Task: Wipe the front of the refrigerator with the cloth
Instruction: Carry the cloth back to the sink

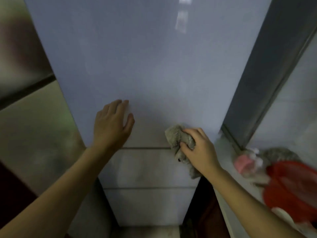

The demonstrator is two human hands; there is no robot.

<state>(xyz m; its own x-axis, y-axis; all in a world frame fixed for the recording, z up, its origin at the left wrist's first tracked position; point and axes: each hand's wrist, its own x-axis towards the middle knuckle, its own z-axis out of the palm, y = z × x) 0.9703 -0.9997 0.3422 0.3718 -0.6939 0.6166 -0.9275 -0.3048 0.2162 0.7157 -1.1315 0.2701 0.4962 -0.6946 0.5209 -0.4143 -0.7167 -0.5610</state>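
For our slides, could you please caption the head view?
Right hand holds cloth against fridge; left hand lies flat beside it.

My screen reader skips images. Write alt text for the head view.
A person's right hand grips a crumpled grey cloth against the refrigerator front, near a horizontal seam. The left hand rests flat on the front, further left.

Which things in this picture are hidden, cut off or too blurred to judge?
Head view only.
Refrigerator: top cut off by the upper edge.
Cloth: part hidden under the right hand.
Red thing and pink thing at right: too blurred to name.
Left hand: its back hides whether the palm touches the refrigerator.
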